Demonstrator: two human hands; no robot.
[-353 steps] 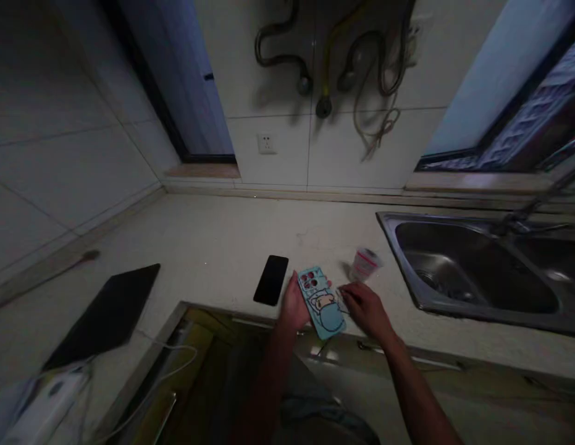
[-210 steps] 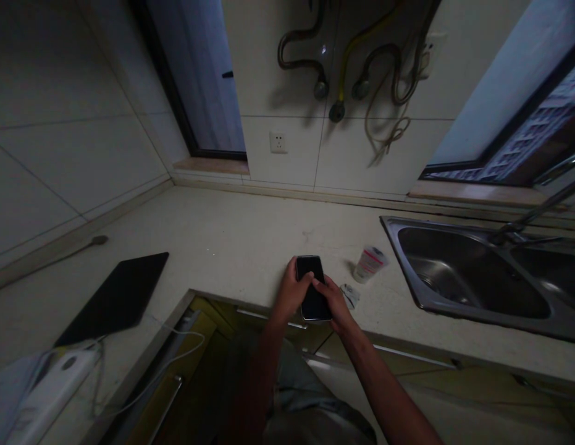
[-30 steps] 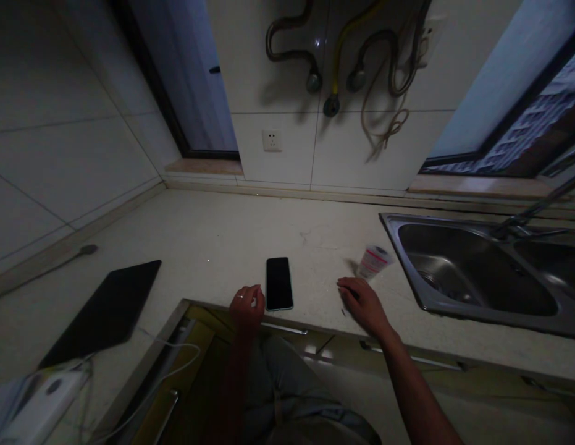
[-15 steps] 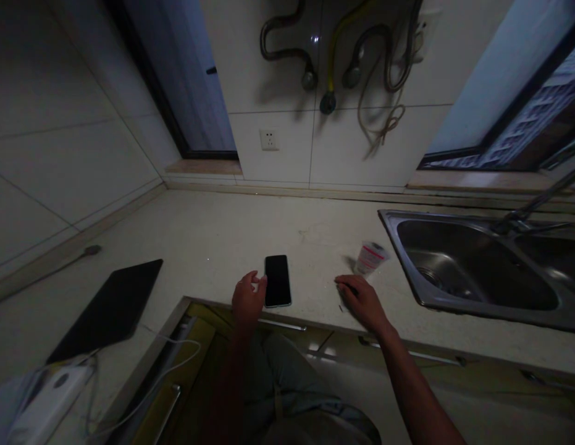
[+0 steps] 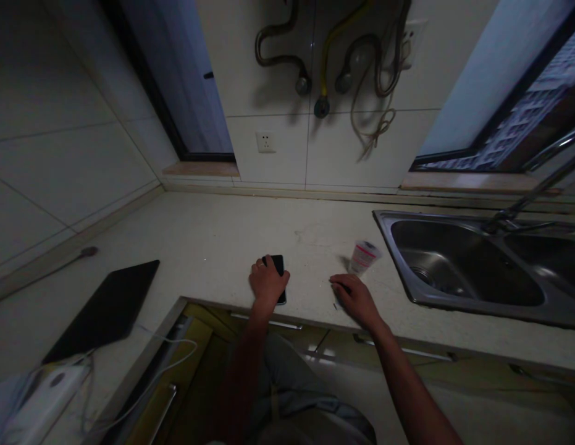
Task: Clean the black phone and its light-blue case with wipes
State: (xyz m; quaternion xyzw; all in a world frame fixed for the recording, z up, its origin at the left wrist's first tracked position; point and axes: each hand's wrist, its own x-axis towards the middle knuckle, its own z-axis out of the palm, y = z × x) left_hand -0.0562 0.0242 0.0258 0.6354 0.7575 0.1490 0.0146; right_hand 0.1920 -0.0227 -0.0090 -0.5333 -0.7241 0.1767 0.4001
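A black smartphone (image 5: 278, 264) lies flat on the countertop near its front edge. My left hand (image 5: 267, 283) is over it, thumb at its right side and fingers at its upper left, gripping it and hiding most of the screen. My right hand (image 5: 356, 298) rests on the counter to the right with its fingers curled together; whether anything is inside them is hidden. Just beyond that hand stands a clear plastic cup (image 5: 364, 256) with pink markings. A tiny dark object, too small to name, lies beside my right hand.
A double steel sink (image 5: 458, 266) with a faucet (image 5: 509, 216) is set into the counter at the right. On the left lie a dark flat panel (image 5: 106, 309), a white cable (image 5: 176, 364) and a white box-like object (image 5: 50, 395). Hoses (image 5: 324, 68) hang on the tiled wall.
My left hand has moved right from beside the smartphone onto it and now grips it. My right hand stays in about the same place. The view has shifted slightly.
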